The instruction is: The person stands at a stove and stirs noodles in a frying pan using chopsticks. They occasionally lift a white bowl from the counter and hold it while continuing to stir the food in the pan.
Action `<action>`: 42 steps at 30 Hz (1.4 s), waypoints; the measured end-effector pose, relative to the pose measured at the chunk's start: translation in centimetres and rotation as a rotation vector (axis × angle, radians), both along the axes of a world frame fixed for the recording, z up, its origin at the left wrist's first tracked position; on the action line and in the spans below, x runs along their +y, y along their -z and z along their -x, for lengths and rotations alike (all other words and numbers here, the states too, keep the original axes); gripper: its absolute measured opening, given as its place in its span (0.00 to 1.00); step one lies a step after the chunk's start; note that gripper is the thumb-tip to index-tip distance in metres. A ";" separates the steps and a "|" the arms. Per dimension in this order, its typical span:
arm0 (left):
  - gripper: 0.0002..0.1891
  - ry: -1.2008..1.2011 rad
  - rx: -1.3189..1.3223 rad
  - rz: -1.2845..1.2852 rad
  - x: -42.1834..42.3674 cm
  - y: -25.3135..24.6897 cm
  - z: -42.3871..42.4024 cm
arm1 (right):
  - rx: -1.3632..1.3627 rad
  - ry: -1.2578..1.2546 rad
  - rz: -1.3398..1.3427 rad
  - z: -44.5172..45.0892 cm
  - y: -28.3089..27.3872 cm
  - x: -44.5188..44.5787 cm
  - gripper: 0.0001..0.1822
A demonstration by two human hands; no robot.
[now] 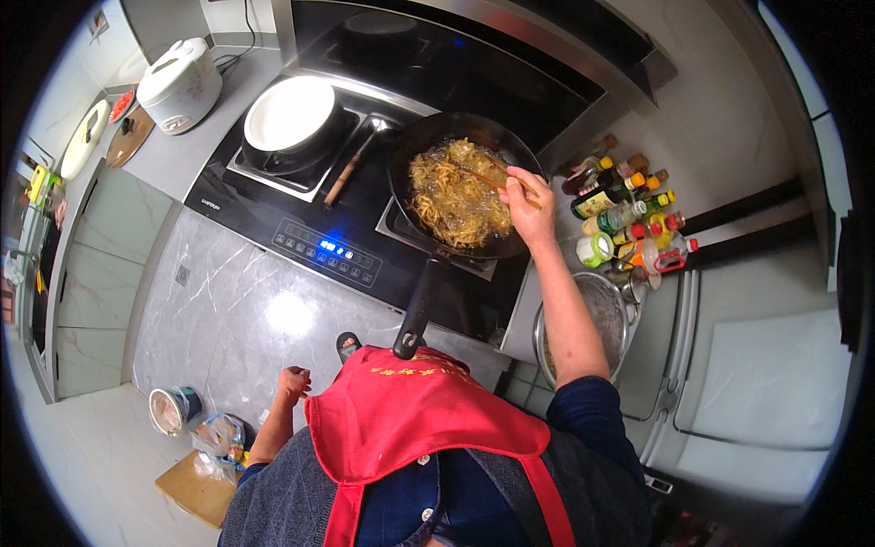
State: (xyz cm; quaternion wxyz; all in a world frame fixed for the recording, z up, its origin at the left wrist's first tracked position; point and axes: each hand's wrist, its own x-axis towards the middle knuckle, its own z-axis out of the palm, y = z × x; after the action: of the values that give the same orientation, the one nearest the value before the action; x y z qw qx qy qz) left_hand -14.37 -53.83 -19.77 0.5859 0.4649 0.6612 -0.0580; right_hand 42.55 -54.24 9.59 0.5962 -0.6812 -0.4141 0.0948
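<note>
My right hand (530,205) grips a pair of wooden chopsticks (489,179), whose tips reach into a black wok (403,147) on the right burner. Pale golden strips of food (454,198) bubble there in oil. The wok's long black handle (422,304) points towards my red apron (424,410). Low at my left side hangs my left hand (294,383), away from the stove, its fingers loosely curled. Between the two burners lies a metal utensil with a wooden handle (348,171). A white bowl (289,113) sits over a dark pan on the left burner.
Bottles of sauces and oil (618,195) crowd the counter at right, beside a large metal basin (601,314) under my forearm. A rice cooker (181,85) and a glass lid (130,137) stand at left. On the floor are a bin (168,410) and plastic bags (220,437).
</note>
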 end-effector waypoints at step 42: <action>0.16 -0.005 0.013 0.002 0.2 -0.6 -0.5 | 0.989 0.410 -0.338 -9.0 3.0 -6.5 0.10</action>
State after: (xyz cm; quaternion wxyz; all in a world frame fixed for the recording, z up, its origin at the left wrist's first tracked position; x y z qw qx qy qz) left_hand -13.86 -53.62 -19.12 0.5820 0.4623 0.6662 -0.0603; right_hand 51.53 -60.70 6.59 0.8265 -0.5173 0.0463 0.2173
